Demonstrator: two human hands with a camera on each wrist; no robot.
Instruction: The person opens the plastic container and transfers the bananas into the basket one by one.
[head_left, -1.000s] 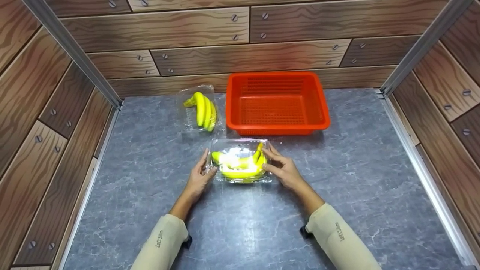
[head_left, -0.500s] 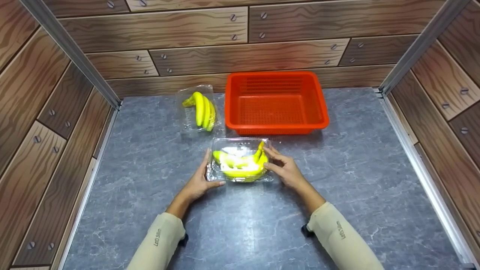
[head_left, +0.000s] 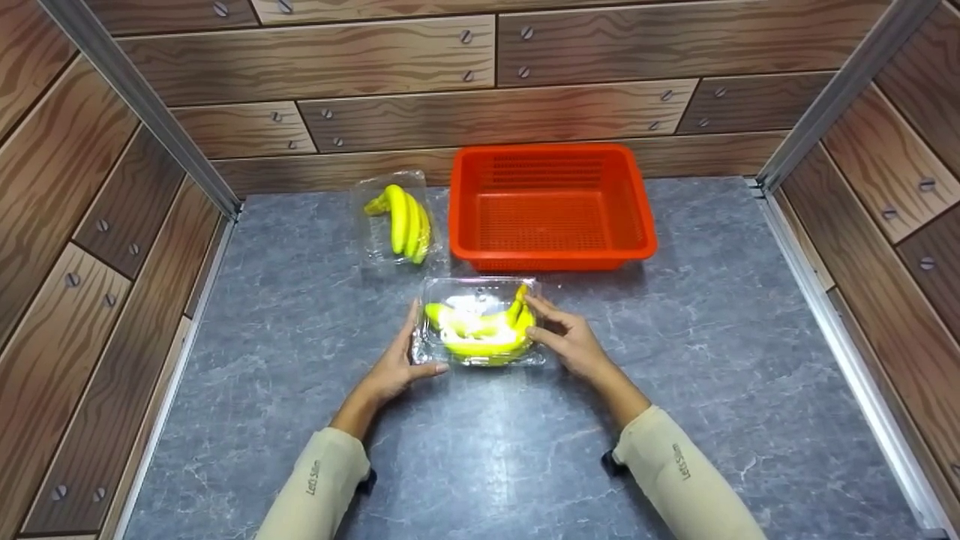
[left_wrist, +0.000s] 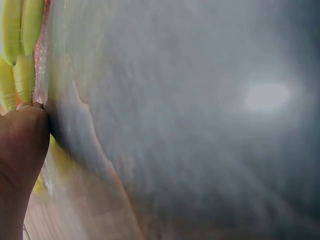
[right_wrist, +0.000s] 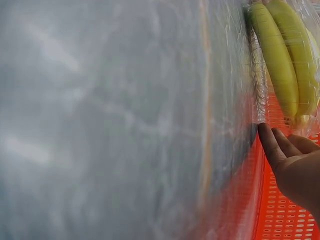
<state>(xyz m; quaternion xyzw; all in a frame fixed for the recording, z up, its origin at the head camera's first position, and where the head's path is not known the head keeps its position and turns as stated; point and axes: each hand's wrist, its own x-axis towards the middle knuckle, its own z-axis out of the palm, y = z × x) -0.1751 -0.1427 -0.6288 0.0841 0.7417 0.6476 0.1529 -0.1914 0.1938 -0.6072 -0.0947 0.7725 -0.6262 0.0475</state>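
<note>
A clear plastic clamshell box (head_left: pixel 480 289) with a bunch of yellow bananas (head_left: pixel 484 349) inside lies on the grey tabletop, its lid over the fruit. Along its left side rest the fairly straight fingers of my left hand (head_left: pixel 394 364), the thumb stretched out at the front left corner. At the right end, my right hand (head_left: pixel 574 341) holds the box edge with thumb and bent fingers. In the left wrist view the thumb (left_wrist: pixel 25 130) touches the box edge, and in the right wrist view the fingertips (right_wrist: pixel 265 131) do. Glare hides part of the bananas.
Behind the box stands a red perforated plastic basket (head_left: pixel 551 262), with nothing seen inside. Left of it lies another clear box (head_left: pixel 367 244) with bananas (head_left: pixel 409 221). Wood-patterned walls (head_left: pixel 397 60) and metal rails (head_left: pixel 847 322) bound the grey tabletop (head_left: pixel 480 465).
My left thumb has moved from the box's left side to its front corner, and the left fingers have come against the side. The right hand and the box have hardly moved.
</note>
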